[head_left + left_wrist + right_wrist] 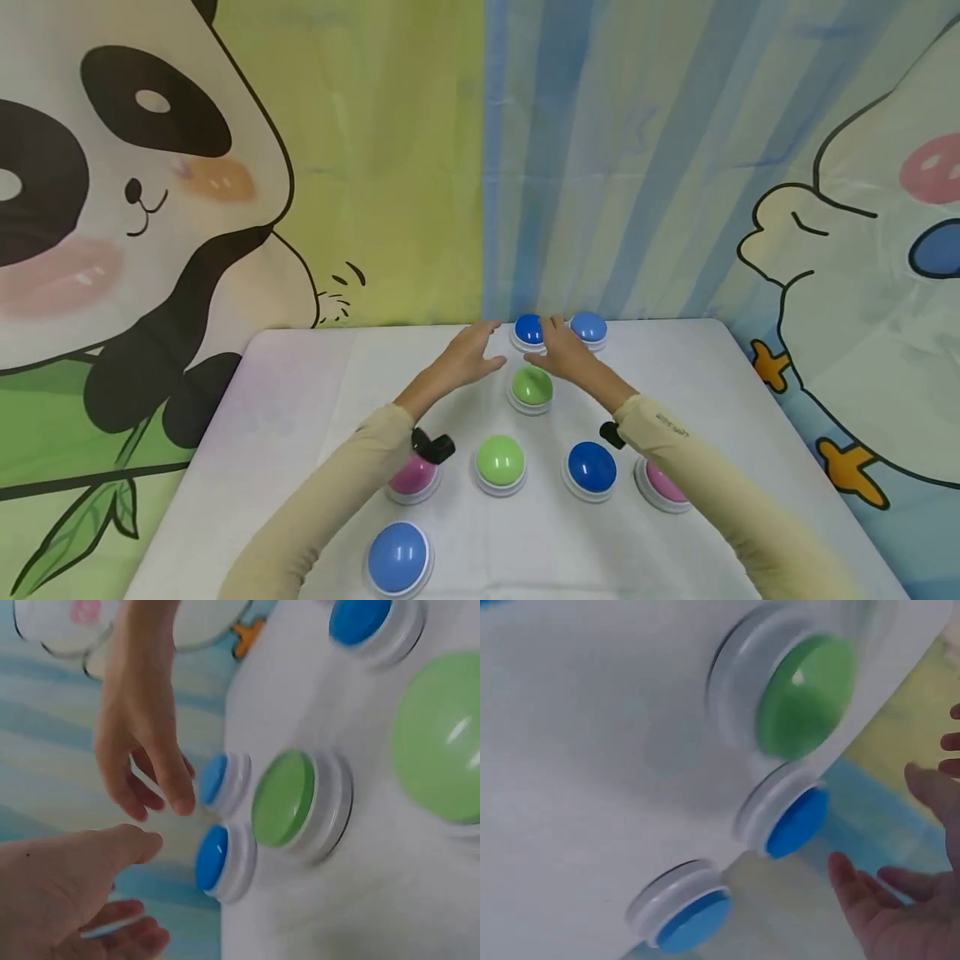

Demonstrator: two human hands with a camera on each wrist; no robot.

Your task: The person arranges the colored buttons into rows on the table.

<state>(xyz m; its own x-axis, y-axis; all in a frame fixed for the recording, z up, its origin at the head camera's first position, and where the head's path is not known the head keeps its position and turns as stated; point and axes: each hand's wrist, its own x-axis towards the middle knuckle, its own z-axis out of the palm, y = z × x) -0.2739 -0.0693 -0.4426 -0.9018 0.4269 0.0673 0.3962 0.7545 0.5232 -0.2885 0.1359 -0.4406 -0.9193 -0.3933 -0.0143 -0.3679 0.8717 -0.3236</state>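
Observation:
Over the back of the white table, my left hand [467,357] and right hand [564,353] hover facing each other, holding nothing. Their fingers are spread and loosely bent. Between and just below them is a green dome button [532,387] on a white base. A dark blue button [528,331] stands behind it, partly covered by the right hand in the head view. To its right sits a lighter blue button [589,327]. In the left wrist view the hands are raised off the table, apart from the green button [285,799]. The right wrist view also shows the right hand [915,907] touching no button.
Nearer me stand another green button [501,461], a dark blue button [591,467], and two pink buttons [412,477] partly hidden by the sleeves. A light blue button [397,557] is at front left. Cartoon-printed curtains [405,167] rise behind the table [315,367].

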